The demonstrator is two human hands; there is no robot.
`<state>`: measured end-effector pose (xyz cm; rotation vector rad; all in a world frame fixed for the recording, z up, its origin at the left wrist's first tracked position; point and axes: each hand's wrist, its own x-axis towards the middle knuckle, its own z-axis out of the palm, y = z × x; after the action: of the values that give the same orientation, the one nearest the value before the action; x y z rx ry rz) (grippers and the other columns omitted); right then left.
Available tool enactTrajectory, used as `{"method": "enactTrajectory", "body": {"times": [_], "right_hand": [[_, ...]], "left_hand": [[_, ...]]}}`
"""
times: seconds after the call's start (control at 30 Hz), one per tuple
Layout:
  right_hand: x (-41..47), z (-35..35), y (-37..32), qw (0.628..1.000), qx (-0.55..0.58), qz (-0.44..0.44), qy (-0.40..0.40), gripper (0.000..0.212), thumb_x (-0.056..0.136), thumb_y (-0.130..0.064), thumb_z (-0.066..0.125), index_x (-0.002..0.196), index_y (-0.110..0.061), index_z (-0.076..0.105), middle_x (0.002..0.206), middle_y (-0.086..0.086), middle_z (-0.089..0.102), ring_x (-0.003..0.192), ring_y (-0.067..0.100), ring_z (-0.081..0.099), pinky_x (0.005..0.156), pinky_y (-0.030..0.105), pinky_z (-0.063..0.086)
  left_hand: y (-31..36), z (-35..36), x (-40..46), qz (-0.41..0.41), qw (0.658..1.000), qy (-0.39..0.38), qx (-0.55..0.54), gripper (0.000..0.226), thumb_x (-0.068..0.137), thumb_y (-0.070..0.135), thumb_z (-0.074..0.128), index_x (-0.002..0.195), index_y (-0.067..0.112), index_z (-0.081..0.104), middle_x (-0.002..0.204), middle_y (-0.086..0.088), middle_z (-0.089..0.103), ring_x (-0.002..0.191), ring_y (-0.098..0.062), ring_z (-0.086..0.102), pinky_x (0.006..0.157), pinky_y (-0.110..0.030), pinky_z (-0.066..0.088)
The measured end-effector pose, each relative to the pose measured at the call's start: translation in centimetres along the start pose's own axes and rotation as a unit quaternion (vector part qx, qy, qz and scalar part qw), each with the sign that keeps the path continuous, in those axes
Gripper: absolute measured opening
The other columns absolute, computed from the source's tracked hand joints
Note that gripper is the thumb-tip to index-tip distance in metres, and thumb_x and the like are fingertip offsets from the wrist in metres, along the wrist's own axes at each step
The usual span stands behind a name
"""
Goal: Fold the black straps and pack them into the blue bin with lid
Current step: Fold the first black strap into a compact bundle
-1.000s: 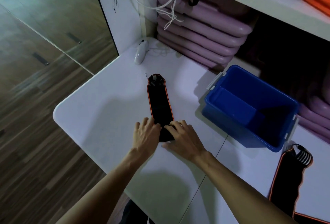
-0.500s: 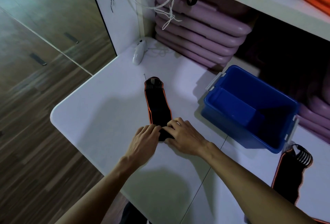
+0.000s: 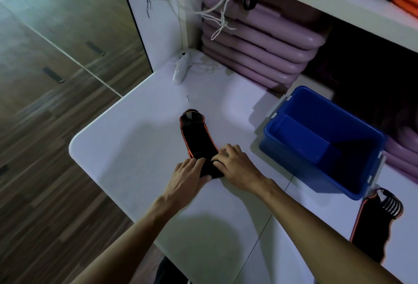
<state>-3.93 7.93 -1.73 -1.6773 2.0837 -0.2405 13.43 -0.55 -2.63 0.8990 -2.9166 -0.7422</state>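
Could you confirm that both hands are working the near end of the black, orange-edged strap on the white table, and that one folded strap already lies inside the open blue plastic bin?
Not quite: the head view shows the open blue plastic bin empty. The left hand and right hand do work the black, orange-edged strap on the white table.

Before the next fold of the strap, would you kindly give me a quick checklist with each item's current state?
1. Both hands on the near end of the black orange-edged strap: left hand, right hand: ok.
2. Far end lying flat on the white table: ok.
3. Open blue plastic bin has room: ok.
4. Bin lid at hand: cannot tell.
5. Second black strap folded: not ok.
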Motion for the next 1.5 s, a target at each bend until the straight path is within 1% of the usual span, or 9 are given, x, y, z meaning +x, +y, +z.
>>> {"method": "enactTrajectory", "body": {"times": [0.13,0.27,0.43,0.63,0.83,1.03,1.2,1.37,1.5], "right_hand": [[0.7,0.3,-0.4,1.000,-0.010,0.009,0.020,0.031,0.103,-0.036,0.039,0.124,-0.023,0.057,0.118,0.002,0.057,0.106,0.025,0.044,0.086,0.038,0.044],[1.4,0.8,-1.0,0.997,-0.006,0.025,0.072,0.018,0.099,-0.032,0.050,0.107,-0.020,0.059,0.106,-0.001,0.066,0.099,0.025,0.049,0.078,0.040,0.048],[0.7,2.0,-1.6,0.990,-0.098,-0.014,0.097,0.033,0.097,-0.037,0.044,0.102,-0.016,0.068,0.105,0.008,0.060,0.089,0.030,0.054,0.062,0.039,0.048],[-1.6,2.5,-1.7,0.992,-0.093,-0.043,0.069,0.052,0.094,-0.048,0.042,0.131,-0.014,0.055,0.125,0.008,0.055,0.099,0.028,0.052,0.072,0.041,0.047],[-1.6,2.7,-1.3,0.991,-0.114,-0.054,0.043,0.061,0.096,-0.051,0.033,0.139,-0.010,0.047,0.123,0.008,0.055,0.103,0.028,0.052,0.075,0.042,0.048],[-1.3,2.2,-1.3,0.991,-0.101,-0.066,0.050,0.058,0.094,-0.047,0.039,0.135,-0.008,0.053,0.119,0.008,0.060,0.101,0.032,0.054,0.072,0.043,0.050],[-1.7,2.2,-1.4,0.990,-0.083,-0.087,0.076,0.042,0.092,-0.038,0.046,0.129,-0.020,0.056,0.120,0.002,0.061,0.103,0.028,0.053,0.074,0.039,0.049],[-1.8,2.5,-1.6,0.990,-0.082,-0.087,0.070,0.038,0.093,-0.030,0.055,0.130,-0.021,0.057,0.127,0.003,0.060,0.107,0.028,0.054,0.077,0.039,0.048],[-1.8,2.1,-2.0,0.992,-0.088,-0.078,0.052,0.042,0.093,-0.035,0.040,0.130,-0.021,0.057,0.123,0.004,0.061,0.108,0.028,0.054,0.077,0.039,0.048]], "left_hand": [[1.1,0.7,-0.4,-0.040,0.997,0.058,-0.007,0.042,0.089,0.034,0.061,0.122,0.009,0.052,0.113,-0.008,0.060,0.098,-0.029,0.056,0.082,-0.039,0.047],[1.6,1.2,-0.5,-0.044,0.996,0.076,0.026,0.055,0.082,0.026,0.072,0.127,0.002,0.052,0.116,-0.014,0.059,0.095,-0.031,0.061,0.075,-0.041,0.053],[0.8,0.0,-0.1,-0.086,0.996,0.019,0.018,0.049,0.088,0.049,0.050,0.127,0.020,0.053,0.121,-0.003,0.054,0.110,-0.026,0.052,0.091,-0.036,0.040],[0.4,-2.0,1.3,-0.133,0.987,-0.079,0.042,0.048,0.080,0.048,0.054,0.122,0.026,0.056,0.132,-0.003,0.042,0.124,-0.025,0.037,0.098,-0.038,0.033],[1.2,-2.8,3.8,-0.127,0.990,-0.008,0.066,0.032,0.089,0.023,0.046,0.117,0.012,0.056,0.131,-0.007,0.043,0.116,-0.027,0.042,0.094,-0.038,0.036],[0.1,-1.2,0.7,-0.025,0.999,0.022,0.034,0.028,0.096,0.027,0.044,0.118,0.019,0.059,0.122,0.000,0.051,0.106,-0.023,0.054,0.088,-0.033,0.041],[-0.9,-0.6,0.4,-0.045,0.998,0.034,-0.011,0.046,0.093,0.042,0.025,0.104,0.018,0.063,0.110,0.000,0.062,0.099,-0.024,0.060,0.087,-0.034,0.041],[-2.1,-1.0,4.2,-0.137,0.989,0.030,-0.054,0.049,0.100,0.027,0.041,0.142,0.003,0.033,0.155,-0.021,0.022,0.143,-0.035,0.020,0.114,-0.047,0.024],[-2.9,-0.3,6.2,-0.120,0.992,-0.031,-0.031,0.061,0.099,0.025,0.041,0.149,0.002,0.015,0.157,-0.021,0.010,0.145,-0.035,0.008,0.117,-0.049,0.014]]}}
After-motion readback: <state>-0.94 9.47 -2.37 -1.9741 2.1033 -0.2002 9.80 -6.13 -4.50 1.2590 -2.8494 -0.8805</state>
